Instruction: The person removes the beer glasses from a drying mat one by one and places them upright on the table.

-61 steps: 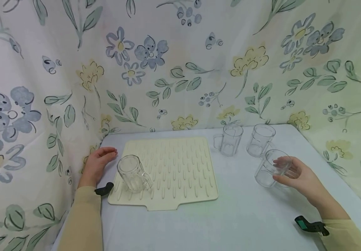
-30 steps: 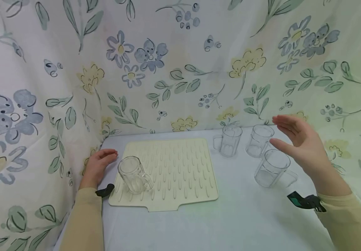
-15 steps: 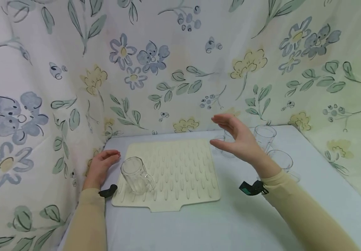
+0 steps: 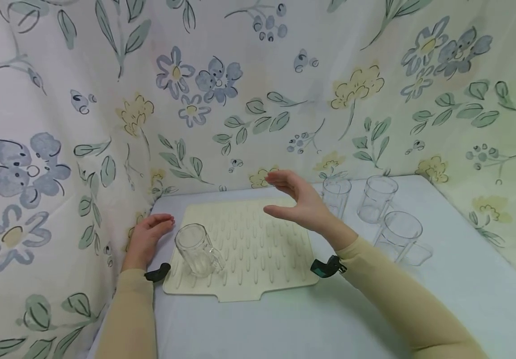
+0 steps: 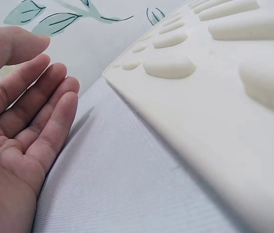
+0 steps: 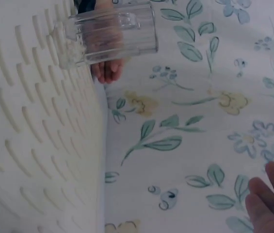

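My right hand (image 4: pixel 300 204) hovers over the far right part of a cream ridged drying mat (image 4: pixel 258 254), thumb and fingers spread apart around nothing. In the right wrist view its fingertips (image 6: pixel 267 194) show at the lower right corner. One clear glass mug (image 4: pixel 192 252) stands on the mat's left side, handle toward the right. Left of the mat, my left hand (image 4: pixel 143 242) rests on the table with relaxed fingers and holds nothing. The left wrist view shows this left hand (image 5: pixel 25 121) palm sideways, beside the edge of the mat (image 5: pixel 185 111).
On the table's right side are three more clear glass mugs: one (image 4: pixel 340 199) partly behind my right hand, a second (image 4: pixel 376 199) at the back, a third (image 4: pixel 397 237) nearer me. Floral curtains (image 4: pixel 262 89) enclose the back and both sides of the white-covered table (image 4: pixel 284 329).
My right hand has released the nearest of the right-hand mugs, lifted, and swung left until over the mat. The left hand and the mug on the mat have stayed put.
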A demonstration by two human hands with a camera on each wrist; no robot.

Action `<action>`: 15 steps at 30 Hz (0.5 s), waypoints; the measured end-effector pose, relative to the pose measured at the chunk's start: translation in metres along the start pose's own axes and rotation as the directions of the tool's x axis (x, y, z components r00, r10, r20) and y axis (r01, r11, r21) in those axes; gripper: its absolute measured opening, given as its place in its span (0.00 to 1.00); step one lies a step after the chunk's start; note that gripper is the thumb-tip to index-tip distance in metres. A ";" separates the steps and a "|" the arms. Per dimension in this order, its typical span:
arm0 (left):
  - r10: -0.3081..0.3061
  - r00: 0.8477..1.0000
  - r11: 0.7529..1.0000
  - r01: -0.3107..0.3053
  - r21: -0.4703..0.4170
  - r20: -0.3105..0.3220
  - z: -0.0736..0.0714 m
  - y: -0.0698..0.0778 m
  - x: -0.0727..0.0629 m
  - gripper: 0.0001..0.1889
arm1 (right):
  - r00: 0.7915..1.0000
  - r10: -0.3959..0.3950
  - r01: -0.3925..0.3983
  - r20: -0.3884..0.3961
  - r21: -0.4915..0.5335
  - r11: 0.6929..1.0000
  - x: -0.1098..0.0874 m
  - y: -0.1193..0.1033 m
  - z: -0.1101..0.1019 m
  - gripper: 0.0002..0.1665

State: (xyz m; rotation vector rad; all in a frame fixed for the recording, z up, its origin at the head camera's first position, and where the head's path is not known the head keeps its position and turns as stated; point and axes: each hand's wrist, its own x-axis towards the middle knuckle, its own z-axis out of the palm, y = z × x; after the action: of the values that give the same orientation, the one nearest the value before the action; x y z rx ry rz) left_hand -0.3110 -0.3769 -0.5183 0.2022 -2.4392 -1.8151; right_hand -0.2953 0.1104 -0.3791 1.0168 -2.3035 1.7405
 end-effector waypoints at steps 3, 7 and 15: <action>0.004 1.000 1.000 -0.004 0.006 -0.001 0.001 0.001 -0.001 0.26 | 1.000 0.000 -0.001 0.023 0.026 1.000 0.007 0.000 0.015 0.46; 0.000 1.000 1.000 0.001 0.025 -0.005 0.001 0.001 -0.001 0.27 | 0.998 0.007 -0.010 0.055 0.052 0.999 0.013 -0.001 0.035 0.48; -0.003 1.000 1.000 0.003 -0.002 0.001 -0.001 -0.001 0.002 0.26 | 0.993 0.027 -0.032 0.112 0.038 0.999 0.022 0.006 0.081 0.51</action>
State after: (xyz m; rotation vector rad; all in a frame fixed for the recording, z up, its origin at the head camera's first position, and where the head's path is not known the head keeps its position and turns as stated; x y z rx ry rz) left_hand -0.3128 -0.3786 -0.5194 0.2052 -2.4394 -1.8191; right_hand -0.2897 0.0299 -0.4031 1.1202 -2.3702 1.7916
